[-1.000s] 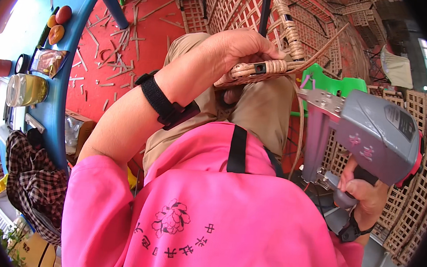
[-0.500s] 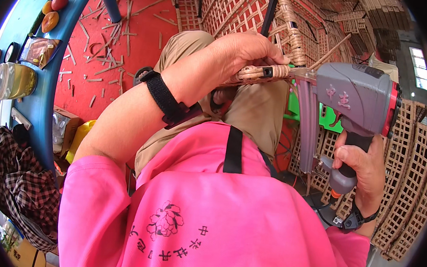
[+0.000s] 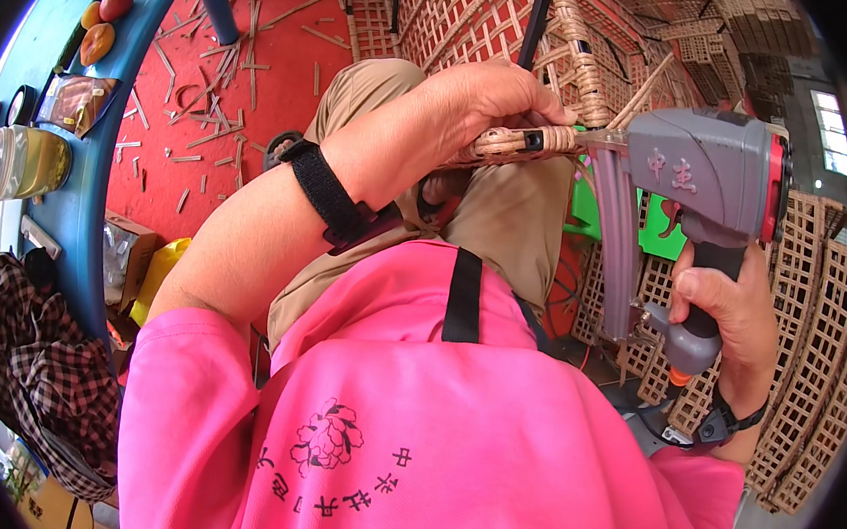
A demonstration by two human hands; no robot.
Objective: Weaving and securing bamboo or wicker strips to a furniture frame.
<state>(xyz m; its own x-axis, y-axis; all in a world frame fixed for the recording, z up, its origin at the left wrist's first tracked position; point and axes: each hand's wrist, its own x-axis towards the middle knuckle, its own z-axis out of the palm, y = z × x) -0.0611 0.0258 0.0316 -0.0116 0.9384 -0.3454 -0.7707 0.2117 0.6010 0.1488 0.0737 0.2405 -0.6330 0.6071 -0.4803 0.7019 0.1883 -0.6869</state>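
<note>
Now the left hand (image 3: 496,95) curls over a tan wicker bar (image 3: 512,145) and the right hand (image 3: 737,299) grips a grey gun-shaped tool (image 3: 701,172) beside it, probably aiming, which needs steadiness.

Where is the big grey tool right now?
In the head view, the grey tool is right of centre, gripped in the right hand, its nose at the end of the wicker-wrapped piece that the left hand holds.
</note>
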